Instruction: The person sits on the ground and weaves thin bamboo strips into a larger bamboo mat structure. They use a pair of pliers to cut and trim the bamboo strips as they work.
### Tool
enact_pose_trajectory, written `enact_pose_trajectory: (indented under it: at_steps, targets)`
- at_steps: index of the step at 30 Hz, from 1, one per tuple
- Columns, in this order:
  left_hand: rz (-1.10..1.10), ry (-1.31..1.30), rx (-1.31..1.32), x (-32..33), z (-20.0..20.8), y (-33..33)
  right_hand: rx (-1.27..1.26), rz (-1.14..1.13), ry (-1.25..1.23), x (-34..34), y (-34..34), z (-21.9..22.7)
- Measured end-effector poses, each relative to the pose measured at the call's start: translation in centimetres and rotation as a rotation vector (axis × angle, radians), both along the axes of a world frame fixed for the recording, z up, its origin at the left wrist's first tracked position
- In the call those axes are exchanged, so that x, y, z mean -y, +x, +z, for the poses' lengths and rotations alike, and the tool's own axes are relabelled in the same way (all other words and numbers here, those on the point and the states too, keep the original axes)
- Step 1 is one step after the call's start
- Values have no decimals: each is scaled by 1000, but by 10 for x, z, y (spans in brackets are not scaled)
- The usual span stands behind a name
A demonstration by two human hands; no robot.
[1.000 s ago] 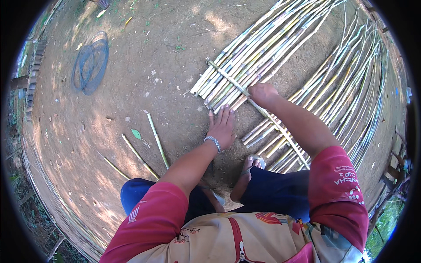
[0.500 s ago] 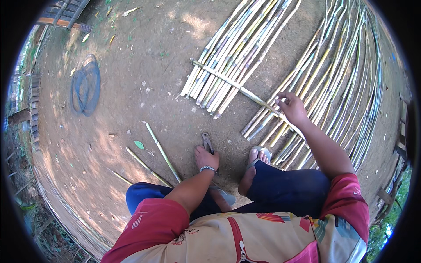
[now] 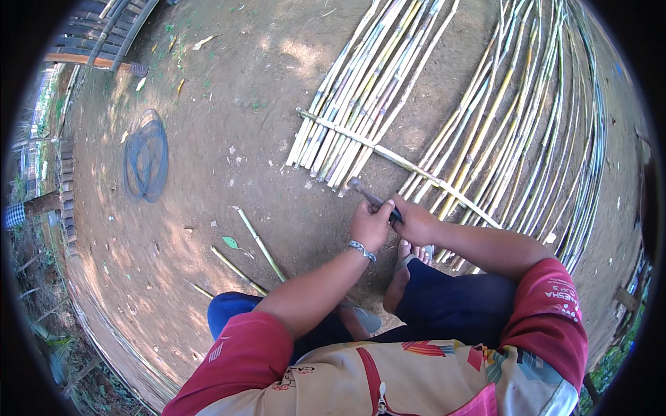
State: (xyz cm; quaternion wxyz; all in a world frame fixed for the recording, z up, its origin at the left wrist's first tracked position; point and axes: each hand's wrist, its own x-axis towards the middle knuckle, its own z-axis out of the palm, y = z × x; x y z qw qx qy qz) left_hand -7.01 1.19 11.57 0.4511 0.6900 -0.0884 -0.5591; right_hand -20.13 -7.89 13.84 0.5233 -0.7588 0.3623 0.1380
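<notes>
Metal tool [image 3: 368, 192] pinched in your left grip [image 3: 372, 220] and right grip [image 3: 411, 219], you seem to be readying it near the poles [image 3: 371, 90], which probably calls for a steadier hold next.

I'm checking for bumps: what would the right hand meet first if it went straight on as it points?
The right hand points leftward, so likely the left hand, which holds a grey metal hand tool; any gap is unclear.

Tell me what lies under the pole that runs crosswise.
Under the crosswise pole run the left bundle of long poles and part of the right group, with soil between. The strip directly beneath it is covered, so contact with each pole cannot be seen.
</notes>
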Motion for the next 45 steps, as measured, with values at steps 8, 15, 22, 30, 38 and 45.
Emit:
enact_pose_trajectory:
  at_steps: [8,15,22,30,38,45]
  targets:
    - [-978,-331,1229,114,11,80,-81,-412,107,75,-51,12]
    - [-1752,-190,1494,184,3,110,19,-619,299,77,-56,8]
    - [-1798,-151,1284,196,-7,113,27,-498,451,83,-58,12]
    - [-1802,-389,1358,205,-19,121,-329,112,-141,107,-42,15]
    - [-1800,-352,1315,200,-7,126,-505,635,-709,149,22,57]
    - [-1699,-365,1352,192,-14,134,-479,1025,-993,177,64,64]
